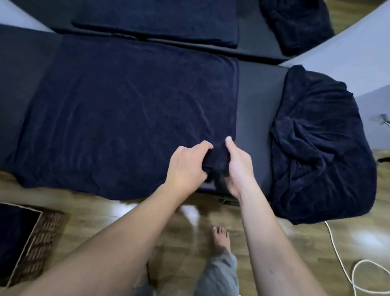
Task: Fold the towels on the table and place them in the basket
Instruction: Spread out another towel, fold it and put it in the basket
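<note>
Nearest, down on the wooden floor [299, 239] at the left, sits a wicker basket [44, 236]. Inside it lies a folded dark towel [0, 237] with some white lettering on its near left edge, filling most of the opening. A white cord [352, 275] loops over the floor at the right, and a bare foot [221, 238] with a grey trouser leg [217, 284] stands between the person's forearms.

Just past that, both hands meet at the near right corner of the spread towel [126, 118]. The left hand [187, 168] has its fingers curled into a bunched bit of that corner, and the right hand [237, 168] grips the same bunch from the right side, thumb lying along the towel's right edge. The gathered cloth stands up between the two hands, right at the near edge of the black table [257, 101]. The rest of that towel lies flat, stretching left and away from the grip, its near edge hanging a little over the table's front.

To the right, well apart from the hands, a crumpled towel pile [321, 147] droops over the table's right end.

Farther back there is a mirror [266, 19] showing the flat towel and the pile again.
</note>
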The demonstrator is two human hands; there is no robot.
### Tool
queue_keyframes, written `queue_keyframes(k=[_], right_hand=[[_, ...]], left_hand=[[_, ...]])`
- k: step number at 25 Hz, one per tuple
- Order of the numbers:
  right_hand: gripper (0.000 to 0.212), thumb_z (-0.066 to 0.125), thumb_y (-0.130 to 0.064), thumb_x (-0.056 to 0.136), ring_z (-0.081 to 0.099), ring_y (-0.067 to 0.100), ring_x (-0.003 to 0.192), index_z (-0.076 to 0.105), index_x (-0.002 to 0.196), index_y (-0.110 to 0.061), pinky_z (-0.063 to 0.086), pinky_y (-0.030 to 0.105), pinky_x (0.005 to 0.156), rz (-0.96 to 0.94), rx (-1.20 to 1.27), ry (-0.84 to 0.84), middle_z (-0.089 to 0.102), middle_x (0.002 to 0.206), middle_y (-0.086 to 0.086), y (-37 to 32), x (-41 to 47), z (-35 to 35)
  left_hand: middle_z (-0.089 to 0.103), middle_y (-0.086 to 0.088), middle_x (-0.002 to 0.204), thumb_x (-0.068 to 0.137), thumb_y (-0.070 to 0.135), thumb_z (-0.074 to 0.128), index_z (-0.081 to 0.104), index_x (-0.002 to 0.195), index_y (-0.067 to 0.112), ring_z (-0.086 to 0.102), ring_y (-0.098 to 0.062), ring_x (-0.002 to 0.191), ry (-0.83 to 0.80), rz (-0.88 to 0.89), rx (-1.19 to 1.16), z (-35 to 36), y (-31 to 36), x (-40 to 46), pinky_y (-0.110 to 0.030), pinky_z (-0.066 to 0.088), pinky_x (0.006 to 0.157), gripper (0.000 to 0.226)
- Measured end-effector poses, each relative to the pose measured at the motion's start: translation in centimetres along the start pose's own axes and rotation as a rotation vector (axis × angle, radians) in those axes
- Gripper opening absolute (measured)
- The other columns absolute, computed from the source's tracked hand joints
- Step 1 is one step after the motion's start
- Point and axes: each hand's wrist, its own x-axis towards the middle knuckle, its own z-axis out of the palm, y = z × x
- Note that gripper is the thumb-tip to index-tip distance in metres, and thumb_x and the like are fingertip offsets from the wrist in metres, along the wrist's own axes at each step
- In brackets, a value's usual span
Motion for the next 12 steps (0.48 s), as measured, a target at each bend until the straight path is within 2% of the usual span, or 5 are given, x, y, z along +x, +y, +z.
queue_keyframes(k=[2,4,6,8,12], right_hand=[[0.022,0.050,-0.027,0.103,0.067,0.024,0.080,0.066,0.103,-0.012,0.053,0.034,0.069,-0.179,-0.128,0.043,0.073,0.091,0.001,-0.9,2.2,-0.9],[0.029,0.049,-0.039,0.099,0.060,0.017,0.103,0.057,0.121,-0.022,0.048,0.031,0.090,-0.470,-0.549,-0.053,0.065,0.115,-0.009,-1.2,3.9,-3.0],[0.062,0.060,-0.054,0.089,0.044,0.014,0.127,0.047,0.141,-0.022,0.034,0.027,0.108,-0.794,-1.023,-0.378,0.051,0.139,-0.009,-1.9,4.9,-5.0],[0.078,0.072,-0.061,0.079,0.042,0.018,0.130,0.049,0.141,-0.020,0.031,0.034,0.108,-0.986,-1.354,-0.654,0.052,0.141,-0.003,-2.5,6.6,-5.3],[0.027,0.069,-0.036,0.086,0.055,0.026,0.107,0.066,0.109,-0.022,0.035,0.041,0.093,-1.103,-1.701,-0.691,0.062,0.107,-0.003,-2.8,8.1,-2.7]], left_hand=[[0.073,0.005,0.091,0.074,0.012,0.058,0.063,0.117,0.027,0.061,-0.027,0.081,0.022,-0.086,-0.095,-0.2,-0.2,0.0,-0.036,0.048,0.072,0.045],[0.071,0.010,0.088,0.073,0.015,0.055,0.067,0.107,0.029,0.064,-0.020,0.081,0.077,-0.130,-0.238,0.2,0.0,-0.8,-0.035,0.051,0.072,0.039],[0.067,0.013,0.086,0.073,0.009,0.057,0.070,0.098,0.024,0.063,-0.014,0.080,0.160,-0.168,-0.355,1.1,0.6,-1.9,-0.035,0.051,0.071,0.032],[0.066,0.012,0.081,0.074,0.006,0.059,0.069,0.090,0.021,0.062,-0.012,0.075,0.223,-0.269,-0.445,1.3,1.4,-2.7,-0.033,0.050,0.068,0.025],[0.057,0.013,0.064,0.083,0.016,0.065,0.061,0.073,0.026,0.048,-0.005,0.061,0.275,-0.430,-0.516,0.6,1.8,-4.5,-0.028,0.039,0.058,0.015]])
